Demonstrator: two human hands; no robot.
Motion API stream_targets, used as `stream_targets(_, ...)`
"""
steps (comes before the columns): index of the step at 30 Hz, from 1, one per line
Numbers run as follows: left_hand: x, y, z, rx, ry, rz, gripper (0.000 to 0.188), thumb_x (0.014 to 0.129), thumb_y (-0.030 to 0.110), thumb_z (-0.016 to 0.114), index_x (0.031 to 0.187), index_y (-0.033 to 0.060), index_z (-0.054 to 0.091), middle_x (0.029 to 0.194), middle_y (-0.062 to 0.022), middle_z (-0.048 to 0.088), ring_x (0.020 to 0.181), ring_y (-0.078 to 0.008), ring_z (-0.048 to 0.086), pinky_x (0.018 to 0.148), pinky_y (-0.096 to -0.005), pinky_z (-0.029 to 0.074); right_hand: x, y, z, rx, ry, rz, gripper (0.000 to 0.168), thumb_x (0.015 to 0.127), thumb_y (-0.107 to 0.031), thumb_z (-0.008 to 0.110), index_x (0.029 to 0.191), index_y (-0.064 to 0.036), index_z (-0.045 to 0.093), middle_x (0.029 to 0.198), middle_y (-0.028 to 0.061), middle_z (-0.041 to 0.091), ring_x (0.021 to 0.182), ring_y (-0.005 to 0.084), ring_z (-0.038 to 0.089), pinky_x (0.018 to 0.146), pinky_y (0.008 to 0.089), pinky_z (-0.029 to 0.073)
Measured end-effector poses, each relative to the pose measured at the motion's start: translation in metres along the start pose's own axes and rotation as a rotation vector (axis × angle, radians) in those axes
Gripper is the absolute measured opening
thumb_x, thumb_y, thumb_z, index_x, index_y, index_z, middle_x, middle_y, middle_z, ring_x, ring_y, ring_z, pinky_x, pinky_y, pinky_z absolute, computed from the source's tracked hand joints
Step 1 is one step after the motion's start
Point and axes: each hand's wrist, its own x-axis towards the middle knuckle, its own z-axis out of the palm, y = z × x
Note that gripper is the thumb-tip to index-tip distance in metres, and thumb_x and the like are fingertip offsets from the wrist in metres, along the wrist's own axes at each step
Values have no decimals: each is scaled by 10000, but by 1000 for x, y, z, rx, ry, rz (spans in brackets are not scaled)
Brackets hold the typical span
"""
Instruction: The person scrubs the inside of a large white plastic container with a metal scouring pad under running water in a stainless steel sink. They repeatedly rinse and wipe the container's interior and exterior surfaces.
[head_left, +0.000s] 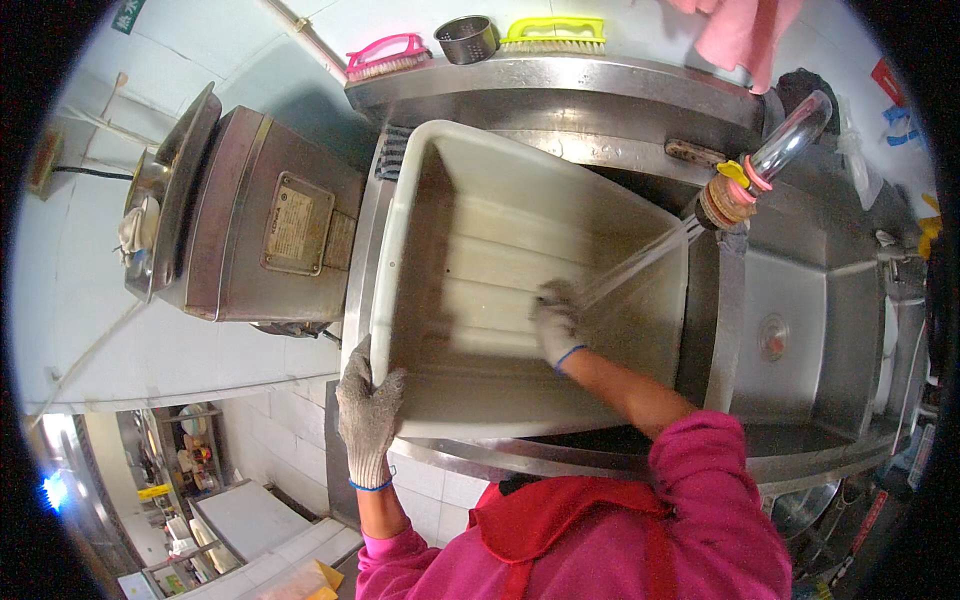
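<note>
A large whitish plastic tub (517, 412) sits tilted across the left basin of a stainless steel sink. My left hand (370, 409), in a grey-white knit work glove, grips the tub's near left corner, thumb and fingers over its rim. Inside the tub, my right hand (556, 319) wears a similar glove with a blue cuff edge and is blurred by motion. Its fingers are dark and close to the tub floor; whether they hold a scrubber cannot be made out. A stream of water (637, 262) runs from the faucet (787, 146) into the tub beside this hand.
A second steel basin (780, 292) with a drain lies to the right. On the back ledge stand a pink brush (386, 56), a perforated metal cup (466, 40) and a yellow-green brush (553, 36). Left of the sink is a metal-cased appliance (247, 217). A pink cloth (739, 41) hangs behind.
</note>
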Motion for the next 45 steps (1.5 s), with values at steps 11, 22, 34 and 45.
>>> stream_targets(11,-4,-14,-3,-52,30,-38,498,748,37,584,1236,-18,499,1079,-136,628,993,-172,576,891,-300,428,33,50,3,1127,94,80,464,858,-209,452,1310,-112,428,1337,116,447,1180,292,467,909,357,454)
stream_targets(22,0,-13,-2,-31,32,10,466,751,13,564,1215,-2,521,1002,-116,646,909,-141,579,826,-284,448,116,-13,-88,1364,266,-313,356,878,-242,440,1172,-65,536,1359,179,410,1166,344,478,945,384,425)
stream_targets(34,0,-13,0,-246,17,-120,470,761,-68,548,1225,-8,501,1054,-43,569,916,-125,511,816,-255,408,44,75,123,1049,-89,274,401,812,-180,509,1185,-32,507,1137,149,457,1023,286,386,807,383,329)
stream_targets(45,6,-12,0,-18,5,-51,464,780,-50,539,1238,16,505,946,-5,559,727,-73,477,622,-203,397,94,28,117,-398,-126,213,296,807,-133,490,1060,2,564,758,144,598,584,244,551,417,382,426)
